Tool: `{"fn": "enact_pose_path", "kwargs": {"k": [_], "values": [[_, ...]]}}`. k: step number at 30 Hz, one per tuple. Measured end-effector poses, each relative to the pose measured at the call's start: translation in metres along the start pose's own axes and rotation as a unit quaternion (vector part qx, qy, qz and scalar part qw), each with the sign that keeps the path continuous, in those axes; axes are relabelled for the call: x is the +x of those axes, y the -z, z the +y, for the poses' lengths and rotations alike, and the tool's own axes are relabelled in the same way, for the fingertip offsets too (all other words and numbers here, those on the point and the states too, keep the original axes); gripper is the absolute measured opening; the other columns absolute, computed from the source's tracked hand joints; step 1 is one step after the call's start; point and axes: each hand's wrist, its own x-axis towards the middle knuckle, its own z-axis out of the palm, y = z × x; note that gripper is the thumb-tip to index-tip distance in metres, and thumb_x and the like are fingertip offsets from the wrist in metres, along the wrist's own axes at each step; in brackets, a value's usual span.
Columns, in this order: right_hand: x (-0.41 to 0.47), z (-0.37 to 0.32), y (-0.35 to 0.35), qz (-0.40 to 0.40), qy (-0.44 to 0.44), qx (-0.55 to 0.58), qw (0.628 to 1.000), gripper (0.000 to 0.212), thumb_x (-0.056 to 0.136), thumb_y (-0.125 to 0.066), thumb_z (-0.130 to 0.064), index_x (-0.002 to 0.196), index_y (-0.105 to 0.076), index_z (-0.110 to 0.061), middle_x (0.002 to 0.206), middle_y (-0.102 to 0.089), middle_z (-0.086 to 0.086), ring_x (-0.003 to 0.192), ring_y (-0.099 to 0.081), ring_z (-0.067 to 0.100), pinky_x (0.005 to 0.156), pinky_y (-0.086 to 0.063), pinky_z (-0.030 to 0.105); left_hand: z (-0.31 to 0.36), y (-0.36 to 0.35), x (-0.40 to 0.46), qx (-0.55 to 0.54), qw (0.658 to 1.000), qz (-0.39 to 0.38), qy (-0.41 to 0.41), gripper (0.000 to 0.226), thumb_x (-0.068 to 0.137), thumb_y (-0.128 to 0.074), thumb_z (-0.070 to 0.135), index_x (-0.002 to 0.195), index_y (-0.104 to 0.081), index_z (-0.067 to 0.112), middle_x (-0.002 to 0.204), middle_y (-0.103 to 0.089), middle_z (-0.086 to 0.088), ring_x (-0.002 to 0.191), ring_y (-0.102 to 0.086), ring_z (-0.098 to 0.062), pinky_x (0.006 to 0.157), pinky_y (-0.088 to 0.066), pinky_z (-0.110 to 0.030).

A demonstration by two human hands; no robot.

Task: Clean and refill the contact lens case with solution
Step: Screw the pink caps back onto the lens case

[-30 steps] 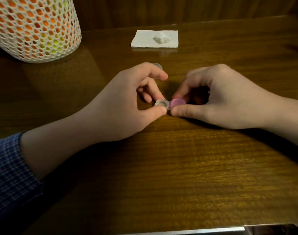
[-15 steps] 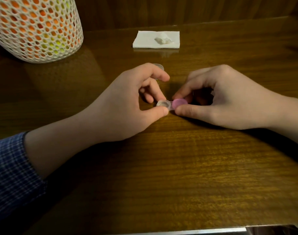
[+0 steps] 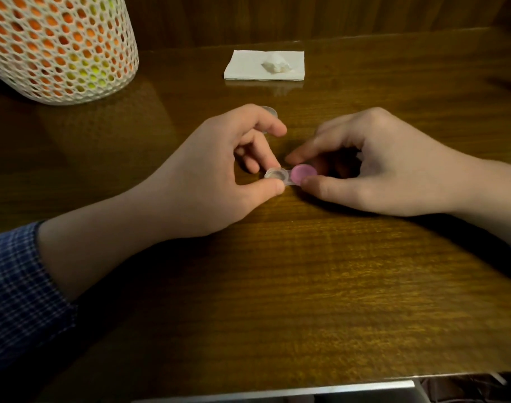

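Observation:
A small clear contact lens case (image 3: 276, 175) lies on the wooden table (image 3: 306, 286) between my hands. Its left well is uncapped and its right well carries a pink cap (image 3: 303, 173). My left hand (image 3: 213, 173) pinches the left well between thumb and a finger. My right hand (image 3: 393, 167) has its thumb and fingertips curled around the pink cap. A loose clear cap (image 3: 270, 111) lies just behind my left index finger, mostly hidden by it.
A folded white napkin (image 3: 248, 65) with a crumpled bit of tissue (image 3: 276, 65) on it lies at the back of the table. A white mesh lamp (image 3: 59, 45) glowing orange stands at the back left. The table's front edge runs along the bottom.
Both hands stay on the case; my right fingers have shifted slightly around the pink cap. The case has not moved on the table.

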Motion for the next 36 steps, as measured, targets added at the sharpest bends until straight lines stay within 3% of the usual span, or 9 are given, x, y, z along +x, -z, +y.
{"fn": "enact_pose_path", "kwargs": {"k": [4,8,14,18,22,27,32,36], "values": [[0.000,-0.001,-0.002,0.001,-0.006,-0.006,1.000,0.029,0.084,-0.067,-0.049,0.102,-0.077,-0.029,0.084,-0.071,-0.015,0.072,-0.067,0.009,0.057,-0.052,0.023,0.000,0.000,-0.001,-0.003,1.000,-0.002,0.003,0.057,0.083,-0.083,0.021,0.133,-0.057,0.019,0.094,-0.074,0.011,0.088,-0.068,-0.005,0.070,-0.045,-0.007],[0.002,-0.002,-0.004,0.007,-0.009,-0.019,1.000,0.030,0.081,-0.069,-0.054,0.093,-0.073,-0.026,0.073,-0.069,-0.012,0.072,-0.065,0.004,0.055,-0.048,0.015,0.000,0.000,-0.001,-0.009,1.000,0.002,0.002,0.056,0.082,-0.083,0.020,0.132,-0.058,0.018,0.093,-0.074,0.010,0.088,-0.068,-0.005,0.070,-0.045,-0.007],[0.002,-0.003,-0.001,-0.008,-0.009,-0.016,1.000,0.037,0.084,-0.065,-0.051,0.111,-0.074,-0.027,0.085,-0.073,-0.009,0.072,-0.066,0.009,0.057,-0.052,0.023,0.000,-0.001,-0.001,-0.012,1.000,0.002,-0.005,0.054,0.083,-0.082,0.019,0.131,-0.057,0.017,0.093,-0.074,0.009,0.088,-0.068,-0.005,0.069,-0.045,-0.006],[0.001,-0.005,-0.001,-0.012,-0.015,-0.006,1.000,0.033,0.082,-0.065,-0.050,0.105,-0.077,-0.029,0.092,-0.075,-0.011,0.077,-0.070,0.012,0.066,-0.056,0.035,0.000,0.001,-0.001,-0.021,1.000,-0.003,-0.003,0.049,0.082,-0.083,0.019,0.125,-0.059,0.018,0.092,-0.074,0.009,0.087,-0.068,-0.006,0.068,-0.046,-0.007],[0.000,-0.008,-0.005,0.006,-0.024,-0.023,0.999,0.033,0.081,-0.065,-0.052,0.101,-0.078,-0.029,0.085,-0.074,-0.014,0.076,-0.067,0.006,0.064,-0.052,0.025,-0.001,0.002,0.000,-0.032,0.999,-0.007,0.007,0.041,0.081,-0.085,0.014,0.114,-0.059,0.015,0.091,-0.072,0.004,0.082,-0.069,-0.011,0.066,-0.052,-0.014],[-0.001,-0.010,-0.009,0.027,-0.029,-0.052,0.998,0.034,0.082,-0.064,-0.052,0.100,-0.078,-0.028,0.083,-0.073,-0.014,0.073,-0.065,0.002,0.063,-0.050,0.020,-0.002,0.002,0.001,-0.031,0.999,-0.011,0.008,0.039,0.081,-0.085,0.014,0.111,-0.059,0.015,0.093,-0.071,0.002,0.084,-0.070,-0.016,0.070,-0.059,-0.033],[-0.001,-0.013,-0.006,0.023,-0.031,-0.053,0.998,0.032,0.083,-0.065,-0.051,0.104,-0.078,-0.030,0.087,-0.072,-0.018,0.079,-0.065,-0.001,0.066,-0.051,0.017,-0.002,0.002,0.000,-0.022,1.000,-0.010,0.005,0.043,0.082,-0.084,0.016,0.116,-0.058,0.016,0.093,-0.071,0.005,0.085,-0.070,-0.013,0.072,-0.059,-0.031],[-0.001,-0.015,-0.003,-0.001,-0.027,-0.073,0.997,0.047,0.083,-0.061,-0.054,0.122,-0.073,-0.030,0.091,-0.060,-0.028,0.081,-0.057,-0.013,0.067,-0.041,0.003,-0.002,0.000,-0.003,-0.009,1.000,-0.006,-0.006,0.049,0.083,-0.082,0.020,0.125,-0.056,0.016,0.097,-0.070,0.008,0.090,-0.069,-0.011,0.075,-0.057,-0.028]]}}
